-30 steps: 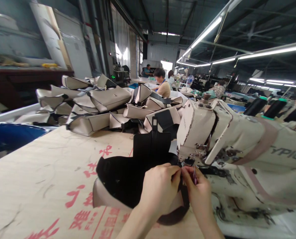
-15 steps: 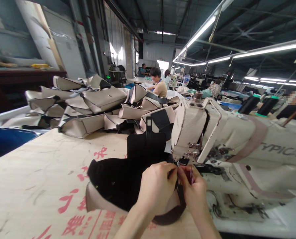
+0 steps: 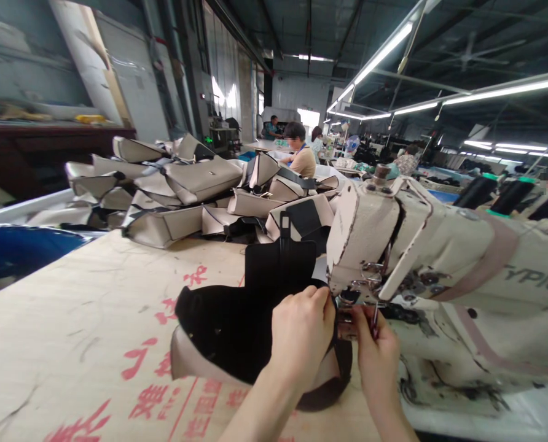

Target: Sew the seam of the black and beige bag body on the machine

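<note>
A black and beige bag (image 3: 228,325), its dark side up, lies on the wooden board beside the sewing machine (image 3: 370,245). My left hand (image 3: 301,337) is closed on the bag's right edge, just left of the needle area; its fingertips are partly hidden. Close to the presser foot, my right hand (image 3: 378,350) has its thumb and fingers pinched together. A slim, pinkish metal tool (image 3: 375,322) sticks up from that grip, its kind too small to make out. From the bag's far side a black flap (image 3: 281,264) with a slotted strap points away from me.
Several beige and black bags (image 3: 200,181) are heaped behind the board (image 3: 94,319), which bears red printed characters. Black thread spools (image 3: 477,190) stand on the machine. A blue surface (image 3: 29,248) lies at left. A co-worker (image 3: 301,153) sits farther back.
My right hand has moved right, away from my left hand, so a gap now shows between them. The left hand stays at the bag's edge. The whole view has shifted slightly.
</note>
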### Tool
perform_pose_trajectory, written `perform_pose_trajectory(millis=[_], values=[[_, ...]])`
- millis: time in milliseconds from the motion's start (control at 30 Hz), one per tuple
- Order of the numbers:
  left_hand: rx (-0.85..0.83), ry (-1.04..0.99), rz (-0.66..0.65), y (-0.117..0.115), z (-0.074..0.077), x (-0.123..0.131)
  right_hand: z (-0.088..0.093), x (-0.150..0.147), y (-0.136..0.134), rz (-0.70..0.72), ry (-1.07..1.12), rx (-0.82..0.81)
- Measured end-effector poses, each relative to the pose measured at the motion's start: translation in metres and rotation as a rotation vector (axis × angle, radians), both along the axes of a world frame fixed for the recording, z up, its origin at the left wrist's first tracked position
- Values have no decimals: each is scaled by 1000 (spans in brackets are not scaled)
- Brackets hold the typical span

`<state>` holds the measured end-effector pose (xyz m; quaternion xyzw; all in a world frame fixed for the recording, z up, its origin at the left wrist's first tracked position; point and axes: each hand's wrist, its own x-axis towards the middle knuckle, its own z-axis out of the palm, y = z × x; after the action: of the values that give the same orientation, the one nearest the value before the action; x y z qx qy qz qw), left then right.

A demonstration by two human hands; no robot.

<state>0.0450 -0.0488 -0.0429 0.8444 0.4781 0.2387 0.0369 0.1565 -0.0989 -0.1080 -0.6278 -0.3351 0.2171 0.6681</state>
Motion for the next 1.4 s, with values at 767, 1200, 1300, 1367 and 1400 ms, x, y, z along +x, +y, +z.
perform_pose_trajectory(millis=[767, 1200, 1300, 1367, 1400], values=[[-74, -26, -19, 3, -2, 2, -8, 3, 15, -68, -419, 11], [38, -278, -190, 0, -12, -17, -4, 10, 1, 131, -487, -3], [-66, -280, -424, -11, -17, -25, -1, 18, -8, 359, -417, -42], [-162, -245, -488, -15, -19, -24, 2, 21, -10, 440, -389, -60], [-207, -244, -471, -15, -19, -23, 3, 23, -9, 459, -390, -68]])
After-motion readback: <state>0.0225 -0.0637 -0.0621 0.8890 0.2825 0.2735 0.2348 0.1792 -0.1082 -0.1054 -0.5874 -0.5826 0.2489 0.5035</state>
